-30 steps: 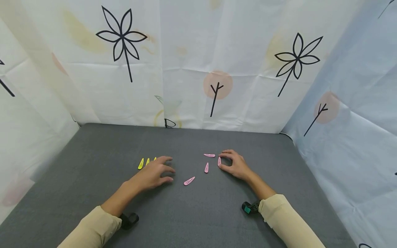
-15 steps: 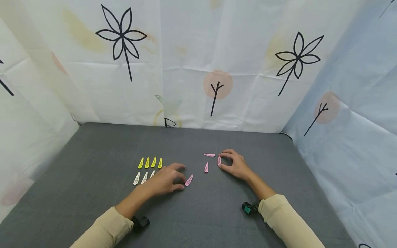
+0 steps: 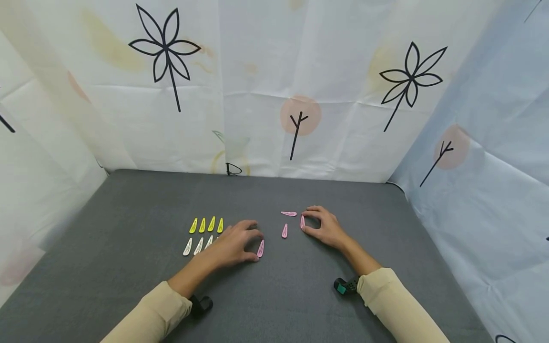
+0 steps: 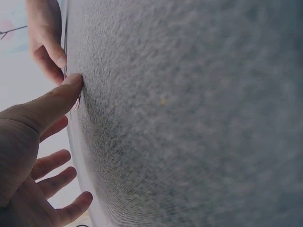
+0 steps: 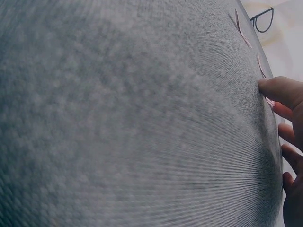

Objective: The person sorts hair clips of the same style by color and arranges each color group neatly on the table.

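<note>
In the head view my left hand [image 3: 233, 245] has its thumb and index finger at the two ends of a pink hair clip [image 3: 260, 248] lying on the grey table. My right hand [image 3: 325, 228] holds another pink hair clip [image 3: 302, 222] end to end between thumb and index finger, against the tabletop. Two more pink clips lie between the hands: one upright clip [image 3: 285, 231] and one sideways clip [image 3: 289, 214]. From the left wrist, the left thumb [image 4: 71, 81] touches the cloth, with its clip mostly hidden behind it. The right wrist view shows the right thumb [image 5: 267, 86] on the cloth likewise.
Left of the left hand, a row of yellow hair clips [image 3: 202, 225] lies above a row of white hair clips [image 3: 198, 246], partly hidden by the hand. Grey cloth covers the table [image 3: 274, 305]. Patterned white curtains [image 3: 257, 71] enclose its back and sides.
My left hand has moved right from over the yellow and white rows to a pink clip, which has turned from slanted to nearly upright. The right hand has stayed in place.
</note>
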Tool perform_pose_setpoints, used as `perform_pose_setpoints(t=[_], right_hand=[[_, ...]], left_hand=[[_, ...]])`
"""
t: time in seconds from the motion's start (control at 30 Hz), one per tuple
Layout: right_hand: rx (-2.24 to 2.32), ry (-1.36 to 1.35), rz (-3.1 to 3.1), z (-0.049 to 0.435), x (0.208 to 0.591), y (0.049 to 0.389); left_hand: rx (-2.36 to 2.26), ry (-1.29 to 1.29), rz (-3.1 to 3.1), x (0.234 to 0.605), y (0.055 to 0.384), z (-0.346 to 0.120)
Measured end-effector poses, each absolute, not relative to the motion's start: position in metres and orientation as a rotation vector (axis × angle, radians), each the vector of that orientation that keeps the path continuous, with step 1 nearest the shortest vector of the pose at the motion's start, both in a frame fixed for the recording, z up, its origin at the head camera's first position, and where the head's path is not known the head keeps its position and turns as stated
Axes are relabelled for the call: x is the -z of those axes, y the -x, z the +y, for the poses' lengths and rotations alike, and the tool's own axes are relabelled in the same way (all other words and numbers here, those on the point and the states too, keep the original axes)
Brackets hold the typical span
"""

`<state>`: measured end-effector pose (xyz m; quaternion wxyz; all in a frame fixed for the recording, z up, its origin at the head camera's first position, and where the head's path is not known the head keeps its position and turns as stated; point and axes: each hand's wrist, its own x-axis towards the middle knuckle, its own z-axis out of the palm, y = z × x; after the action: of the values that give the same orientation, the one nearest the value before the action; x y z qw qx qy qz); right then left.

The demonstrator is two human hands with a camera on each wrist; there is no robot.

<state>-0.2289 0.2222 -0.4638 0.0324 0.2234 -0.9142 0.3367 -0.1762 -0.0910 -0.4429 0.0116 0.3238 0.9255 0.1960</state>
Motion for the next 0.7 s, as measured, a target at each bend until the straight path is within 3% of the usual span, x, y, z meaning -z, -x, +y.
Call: perform_pose_setpoints(t=[0.7], right_hand=[[-1.027, -0.704, -2.796, 0.2212, 0.4607, 0.228]], left_hand=[[-0.631, -0.996, 2.826, 0.4385, 0.1837, -0.0998]])
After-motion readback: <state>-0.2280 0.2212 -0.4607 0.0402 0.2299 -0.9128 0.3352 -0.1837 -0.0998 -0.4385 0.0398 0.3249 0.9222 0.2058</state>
